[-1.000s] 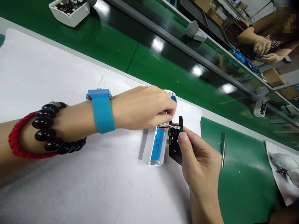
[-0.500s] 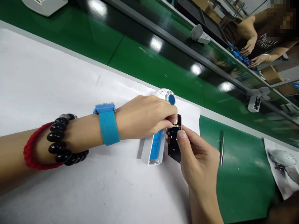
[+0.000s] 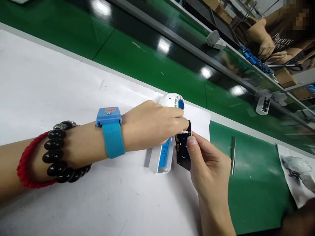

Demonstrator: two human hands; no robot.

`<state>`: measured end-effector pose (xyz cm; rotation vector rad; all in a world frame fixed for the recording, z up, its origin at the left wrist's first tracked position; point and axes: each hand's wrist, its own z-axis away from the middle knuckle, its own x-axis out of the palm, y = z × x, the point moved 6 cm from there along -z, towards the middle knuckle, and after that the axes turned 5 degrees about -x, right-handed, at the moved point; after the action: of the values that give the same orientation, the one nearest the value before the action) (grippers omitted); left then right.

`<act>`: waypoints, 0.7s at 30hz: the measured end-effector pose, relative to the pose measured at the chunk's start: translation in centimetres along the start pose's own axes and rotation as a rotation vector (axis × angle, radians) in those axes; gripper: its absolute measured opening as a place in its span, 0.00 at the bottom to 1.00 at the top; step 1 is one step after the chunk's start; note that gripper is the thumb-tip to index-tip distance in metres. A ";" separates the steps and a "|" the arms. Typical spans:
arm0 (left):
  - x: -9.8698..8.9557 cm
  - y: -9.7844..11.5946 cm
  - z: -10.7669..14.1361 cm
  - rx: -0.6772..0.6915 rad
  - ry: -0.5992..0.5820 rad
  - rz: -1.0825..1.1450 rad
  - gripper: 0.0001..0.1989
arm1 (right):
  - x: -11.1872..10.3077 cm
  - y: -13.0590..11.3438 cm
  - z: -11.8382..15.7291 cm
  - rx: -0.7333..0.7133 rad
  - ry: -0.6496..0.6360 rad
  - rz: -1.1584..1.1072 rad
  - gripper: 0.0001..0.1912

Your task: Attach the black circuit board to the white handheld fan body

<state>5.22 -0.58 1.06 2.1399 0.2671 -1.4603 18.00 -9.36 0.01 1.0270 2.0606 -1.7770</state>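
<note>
The left hand (image 3: 152,123) covers the top of the white fan shell (image 3: 162,154) (only its blue battery peeks out). The fingers (image 3: 183,124) hide the tiny plug on the black circuit board (image 3: 183,154). The printed paper (image 3: 296,177) runs off the right edge.

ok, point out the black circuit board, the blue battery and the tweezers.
black circuit board (image 3: 183,157): head view, lower bare face.
blue battery (image 3: 164,156): head view, label middle.
tweezers (image 3: 233,155): head view, mid-shaft on green mat.

Blue wrist strap (image 3: 113,137), black circuit board (image 3: 183,154) (glossy green belt (image 3: 152,65)).
</note>
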 end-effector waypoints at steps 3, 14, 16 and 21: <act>-0.3 0.5 -0.1 0.043 0.009 -0.092 0.14 | 0.0 0.1 -0.1 0.011 0.005 -0.007 0.11; -0.1 0.6 0.0 0.090 0.007 -0.203 0.14 | 0.3 0.1 -0.1 -0.009 -0.027 0.002 0.10; -0.1 0.6 -0.1 0.079 -0.010 -0.204 0.15 | 0.5 0.0 -0.2 -0.021 -0.030 0.008 0.10; 0.1 0.6 -0.8 -0.008 -0.140 -0.193 0.12 | 0.6 -0.6 -0.2 -0.080 -0.012 0.094 0.11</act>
<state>6.19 -0.67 1.34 2.0402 0.4367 -1.7060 17.25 -8.96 0.16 1.0697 2.0232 -1.6377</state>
